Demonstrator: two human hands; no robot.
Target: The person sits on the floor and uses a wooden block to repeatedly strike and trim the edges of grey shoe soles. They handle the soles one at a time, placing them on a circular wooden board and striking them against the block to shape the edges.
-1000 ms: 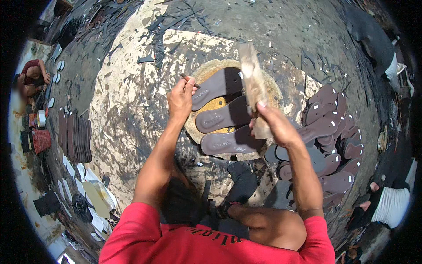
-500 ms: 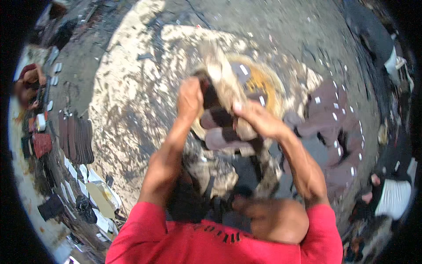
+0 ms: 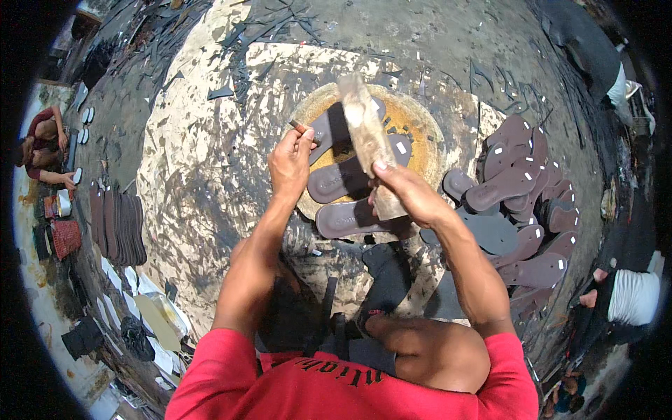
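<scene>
On the round yellow-brown block (image 3: 432,142) lie several dark sandal soles (image 3: 348,220), side by side and partly in shadow. My left hand (image 3: 290,162) is closed at the block's left edge, around a short rod-shaped tool with a reddish-brown end (image 3: 299,127), which looks like a hand punch. The tool's lower part reaches the leftmost sole. My right hand (image 3: 413,192) grips the lower end of a worn, pale wooden club (image 3: 365,126). The club stands raised over the block, tilted up to the left, and hides part of the soles beneath.
Brown and grey soles with white tags (image 3: 500,183) are heaped on the right. A row of dark soles (image 3: 117,227) sits at the left near a red basket (image 3: 66,239). Dark scraps (image 3: 241,59) litter the far floor. Another person (image 3: 47,143) is at the far left.
The blur of motion has gone. My left hand has shifted slightly left with the tool, and soles now show more plainly on the block. The club stays raised in my right hand.
</scene>
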